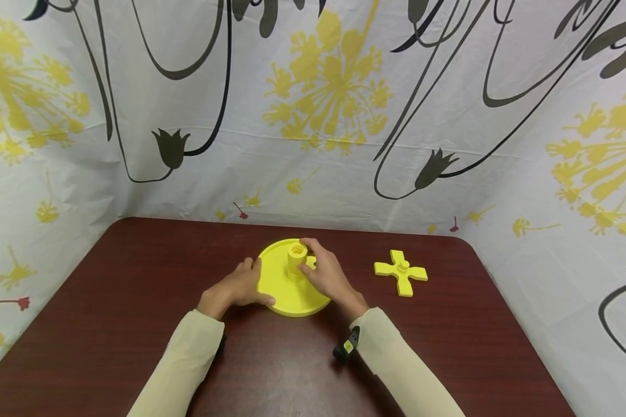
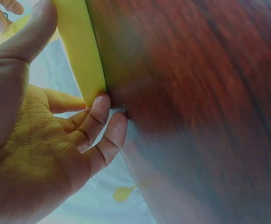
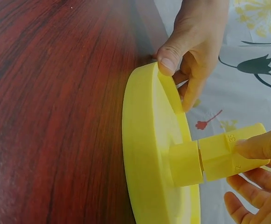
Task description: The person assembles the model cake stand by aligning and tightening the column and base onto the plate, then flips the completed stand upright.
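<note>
A round yellow plate (image 1: 294,304) with a raised rim lies on the table, a short post (image 3: 184,163) rising from its middle. On top of the post is a yellow cylinder-shaped piece (image 3: 219,151) with a flat side and raised markings, hollow at its upper end. My left hand (image 1: 242,284) grips the plate's left rim, thumb over the edge and fingers at the outside. My right hand (image 1: 331,275) pinches the cylinder between thumb and fingers. In the right wrist view a thin gap shows between cylinder and post. The right hand partly hides the plate's right side.
A yellow four-armed cross (image 1: 403,272) with a small round knob in its centre lies on the table to the right of the plate. The dark red-brown table (image 1: 271,370) ends at a patterned white cloth (image 1: 323,191) behind and at the sides.
</note>
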`<action>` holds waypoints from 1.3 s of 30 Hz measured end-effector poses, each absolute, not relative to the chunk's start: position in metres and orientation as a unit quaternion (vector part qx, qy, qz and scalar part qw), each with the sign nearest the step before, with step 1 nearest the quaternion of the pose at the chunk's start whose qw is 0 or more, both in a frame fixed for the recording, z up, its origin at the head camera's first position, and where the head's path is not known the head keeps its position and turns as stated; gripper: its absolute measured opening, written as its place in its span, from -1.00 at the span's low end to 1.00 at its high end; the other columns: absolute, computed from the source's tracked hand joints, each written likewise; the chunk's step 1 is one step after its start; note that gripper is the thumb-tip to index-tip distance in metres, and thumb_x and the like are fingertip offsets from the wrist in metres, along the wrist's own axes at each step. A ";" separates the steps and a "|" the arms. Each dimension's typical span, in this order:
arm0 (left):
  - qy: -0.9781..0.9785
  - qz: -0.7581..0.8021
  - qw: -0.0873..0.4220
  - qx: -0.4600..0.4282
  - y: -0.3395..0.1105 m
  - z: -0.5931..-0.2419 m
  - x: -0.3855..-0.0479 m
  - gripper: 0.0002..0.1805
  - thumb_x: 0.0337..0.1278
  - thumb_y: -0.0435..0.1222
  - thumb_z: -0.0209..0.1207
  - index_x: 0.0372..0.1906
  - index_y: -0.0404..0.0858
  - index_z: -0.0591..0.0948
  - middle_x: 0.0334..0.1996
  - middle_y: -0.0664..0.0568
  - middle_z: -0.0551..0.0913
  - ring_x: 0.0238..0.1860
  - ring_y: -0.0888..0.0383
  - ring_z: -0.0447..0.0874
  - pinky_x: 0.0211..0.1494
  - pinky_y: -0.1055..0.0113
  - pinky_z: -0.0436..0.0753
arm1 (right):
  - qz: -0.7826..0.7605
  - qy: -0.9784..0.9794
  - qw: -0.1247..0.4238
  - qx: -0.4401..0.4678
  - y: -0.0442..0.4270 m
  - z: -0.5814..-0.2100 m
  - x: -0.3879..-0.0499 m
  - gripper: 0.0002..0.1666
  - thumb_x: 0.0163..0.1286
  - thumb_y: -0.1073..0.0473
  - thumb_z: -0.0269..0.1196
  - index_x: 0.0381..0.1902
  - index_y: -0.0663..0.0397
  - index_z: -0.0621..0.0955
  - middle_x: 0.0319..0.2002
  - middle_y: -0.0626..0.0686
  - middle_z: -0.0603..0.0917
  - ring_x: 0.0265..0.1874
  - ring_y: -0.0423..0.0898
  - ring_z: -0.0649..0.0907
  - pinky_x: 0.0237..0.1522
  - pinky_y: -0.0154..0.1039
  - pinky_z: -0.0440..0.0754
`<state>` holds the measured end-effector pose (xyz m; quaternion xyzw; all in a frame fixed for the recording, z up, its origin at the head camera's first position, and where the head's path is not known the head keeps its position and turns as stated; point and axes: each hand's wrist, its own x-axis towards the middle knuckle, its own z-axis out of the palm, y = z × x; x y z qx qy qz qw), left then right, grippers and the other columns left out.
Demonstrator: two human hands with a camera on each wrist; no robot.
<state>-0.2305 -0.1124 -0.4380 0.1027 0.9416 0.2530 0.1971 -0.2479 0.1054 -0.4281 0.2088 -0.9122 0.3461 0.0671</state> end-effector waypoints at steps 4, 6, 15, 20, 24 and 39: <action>0.942 0.254 0.196 0.102 -0.113 -0.438 -0.231 0.24 0.05 0.07 0.40 0.56 -0.43 -0.11 0.34 -0.32 0.14 0.24 -0.13 0.24 0.25 -0.02 0.39 | 0.345 -0.914 0.074 0.199 0.104 -0.429 -0.247 -0.33 0.27 0.34 0.38 0.31 0.15 0.42 0.18 0.16 0.60 0.09 0.08 0.63 0.04 -0.01 0.61; 0.942 0.254 0.195 0.103 -0.113 -0.438 -0.231 0.25 0.05 0.07 0.41 0.56 -0.43 -0.11 0.33 -0.32 0.15 0.23 -0.13 0.25 0.24 -0.02 0.39 | 0.348 -0.914 0.078 0.195 0.104 -0.429 -0.247 -0.35 0.27 0.33 0.39 0.29 0.15 0.43 0.17 0.16 0.61 0.08 0.07 0.64 0.03 0.00 0.61; 0.942 0.252 0.194 0.106 -0.113 -0.438 -0.231 0.24 0.06 0.07 0.40 0.56 -0.43 -0.11 0.35 -0.32 0.14 0.25 -0.13 0.24 0.26 -0.02 0.38 | 0.362 -0.909 0.088 0.189 0.105 -0.430 -0.247 -0.37 0.23 0.27 0.44 0.22 0.13 0.45 0.10 0.13 0.63 0.03 0.04 0.65 0.03 -0.03 0.60; 0.942 0.254 0.194 0.106 -0.113 -0.438 -0.231 0.24 0.06 0.07 0.40 0.56 -0.43 -0.11 0.35 -0.32 0.13 0.26 -0.13 0.23 0.27 -0.02 0.38 | 0.368 -0.907 0.080 0.191 0.108 -0.430 -0.248 -0.35 0.22 0.25 0.45 0.22 0.12 0.44 0.11 0.13 0.61 0.07 0.05 0.62 0.08 -0.02 0.57; 0.941 0.255 0.194 0.106 -0.113 -0.439 -0.231 0.25 0.04 0.07 0.41 0.56 -0.43 -0.11 0.32 -0.30 0.16 0.23 -0.12 0.24 0.26 -0.01 0.39 | 0.377 -0.905 0.057 0.189 0.109 -0.430 -0.248 -0.27 0.25 0.23 0.42 0.33 0.14 0.38 0.22 0.15 0.55 0.16 0.08 0.58 0.13 0.02 0.56; 0.942 0.254 0.195 0.103 -0.114 -0.440 -0.231 0.24 0.05 0.06 0.40 0.56 -0.42 -0.11 0.32 -0.29 0.16 0.22 -0.11 0.24 0.27 0.01 0.38 | 0.391 -0.897 0.041 0.200 0.110 -0.428 -0.246 -0.31 0.32 0.34 0.32 0.37 0.16 0.36 0.26 0.18 0.54 0.16 0.10 0.59 0.07 0.04 0.59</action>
